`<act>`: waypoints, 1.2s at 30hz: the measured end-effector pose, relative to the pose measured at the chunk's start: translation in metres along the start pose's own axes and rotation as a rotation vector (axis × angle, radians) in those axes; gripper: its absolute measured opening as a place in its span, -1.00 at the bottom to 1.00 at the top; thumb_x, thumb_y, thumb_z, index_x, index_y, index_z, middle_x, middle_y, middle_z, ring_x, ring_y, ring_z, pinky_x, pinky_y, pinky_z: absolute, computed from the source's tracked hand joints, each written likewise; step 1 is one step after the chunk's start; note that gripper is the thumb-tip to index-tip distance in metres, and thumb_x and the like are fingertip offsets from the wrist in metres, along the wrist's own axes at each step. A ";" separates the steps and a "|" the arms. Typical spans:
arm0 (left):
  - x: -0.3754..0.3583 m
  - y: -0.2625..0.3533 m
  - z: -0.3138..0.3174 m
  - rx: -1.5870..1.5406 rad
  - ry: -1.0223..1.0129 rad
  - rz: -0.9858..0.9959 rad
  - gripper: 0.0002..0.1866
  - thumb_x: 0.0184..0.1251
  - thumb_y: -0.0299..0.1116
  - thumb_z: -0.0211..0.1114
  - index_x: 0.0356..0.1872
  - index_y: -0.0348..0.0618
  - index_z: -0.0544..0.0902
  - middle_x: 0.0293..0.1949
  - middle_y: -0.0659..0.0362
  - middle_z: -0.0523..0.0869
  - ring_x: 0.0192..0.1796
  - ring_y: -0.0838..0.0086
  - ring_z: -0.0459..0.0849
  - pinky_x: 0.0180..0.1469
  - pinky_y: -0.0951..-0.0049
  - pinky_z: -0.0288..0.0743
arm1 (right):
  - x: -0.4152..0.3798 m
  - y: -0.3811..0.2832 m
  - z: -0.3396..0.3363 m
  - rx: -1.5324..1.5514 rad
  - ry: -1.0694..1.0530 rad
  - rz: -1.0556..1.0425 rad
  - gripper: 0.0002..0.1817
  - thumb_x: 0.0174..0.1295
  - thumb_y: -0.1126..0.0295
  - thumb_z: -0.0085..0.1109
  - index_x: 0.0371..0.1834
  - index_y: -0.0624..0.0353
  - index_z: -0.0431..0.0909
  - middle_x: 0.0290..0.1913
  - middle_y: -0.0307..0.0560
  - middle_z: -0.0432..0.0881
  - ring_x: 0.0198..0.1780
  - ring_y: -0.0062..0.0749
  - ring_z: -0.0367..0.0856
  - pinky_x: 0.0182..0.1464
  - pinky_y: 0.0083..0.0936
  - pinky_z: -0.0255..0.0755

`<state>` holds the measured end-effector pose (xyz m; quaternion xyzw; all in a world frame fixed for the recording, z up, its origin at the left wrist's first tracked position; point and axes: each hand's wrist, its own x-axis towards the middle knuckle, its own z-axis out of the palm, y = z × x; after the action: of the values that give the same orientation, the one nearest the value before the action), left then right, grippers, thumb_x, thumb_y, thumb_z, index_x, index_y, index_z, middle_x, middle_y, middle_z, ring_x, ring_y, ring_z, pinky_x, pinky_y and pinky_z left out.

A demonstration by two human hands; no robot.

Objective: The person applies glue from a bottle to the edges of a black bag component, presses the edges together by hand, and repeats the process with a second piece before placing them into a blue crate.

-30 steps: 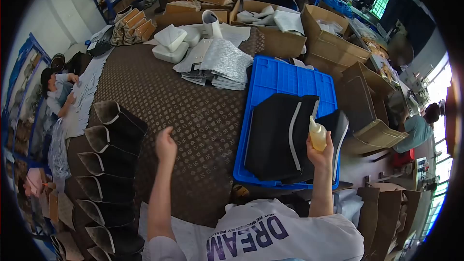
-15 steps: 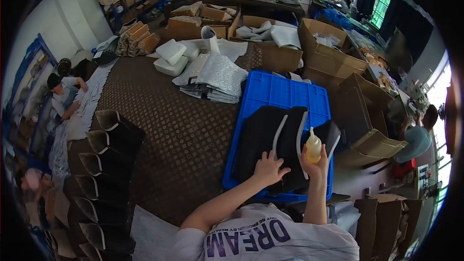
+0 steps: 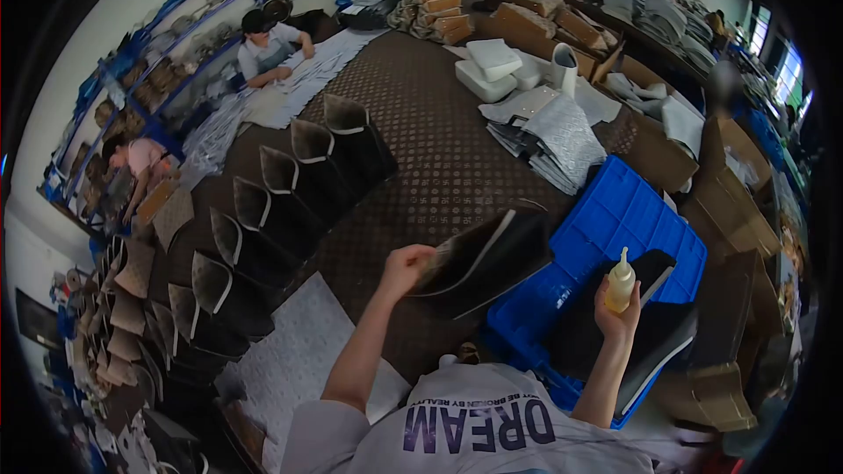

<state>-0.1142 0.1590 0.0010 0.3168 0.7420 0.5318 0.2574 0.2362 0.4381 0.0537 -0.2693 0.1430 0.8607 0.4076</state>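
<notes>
A black curved piece with a pale strip along its edge (image 3: 492,254) hangs over the patterned brown table (image 3: 439,136). Its left end is gripped by my left hand (image 3: 408,270). My right hand (image 3: 620,314) is wrapped round a squeeze bottle of yellowish liquid (image 3: 621,285), its nozzle pointing up. Beneath the bottle, more black pieces (image 3: 659,325) lie on an upturned blue plastic crate (image 3: 628,211). On the left, a curved row of several similar black pieces (image 3: 299,175) stands upright with pale-edged openings.
Silvery sheets (image 3: 562,136) and white padded blocks (image 3: 492,70) lie at the table's far side. Cardboard boxes (image 3: 733,193) line the right. Two people, one in a black cap (image 3: 268,48), are at the left near blue shelves (image 3: 176,35). A pale sheet (image 3: 303,351) lies near my left arm.
The view has turned left. My left hand has taken hold of a black piece and lifted it off the crate to the left. The bottle remains in my right hand.
</notes>
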 end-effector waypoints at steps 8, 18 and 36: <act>-0.154 -0.129 -0.122 -0.531 0.416 -0.522 -0.66 0.23 -0.63 0.08 0.03 -0.38 0.60 -0.13 0.07 0.71 -0.19 0.39 0.68 -0.15 0.42 0.56 | 0.054 0.057 0.009 -0.224 -0.051 0.267 -0.53 0.24 0.07 0.21 0.05 0.20 0.47 -0.02 0.00 0.58 0.04 -0.10 0.56 0.08 -0.29 0.54; -0.191 -0.227 -0.054 0.237 0.829 -0.708 -0.66 0.25 -0.20 0.25 -0.21 -0.34 0.61 -0.23 -0.05 0.66 -0.21 0.26 0.63 -0.15 0.28 0.47 | 0.063 0.122 0.024 -0.395 -0.028 0.350 -0.51 0.27 0.07 0.18 0.09 0.21 0.45 -0.01 0.03 0.57 0.04 -0.11 0.58 0.04 -0.33 0.57; -0.169 -0.012 -0.041 -1.457 0.590 0.143 -0.43 0.39 -0.03 0.13 0.19 -0.33 0.43 0.13 -0.06 0.57 0.15 0.15 0.57 0.19 0.19 0.49 | -0.002 0.331 0.042 -0.668 -0.510 0.168 -0.35 0.19 0.06 0.28 0.26 0.00 0.19 0.13 -0.10 0.43 0.18 -0.23 0.44 0.15 -0.17 0.45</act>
<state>-0.0340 0.0047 0.0093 -0.0389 0.2219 0.9614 0.1578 -0.0352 0.2494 0.0975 -0.1525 -0.2275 0.9290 0.2487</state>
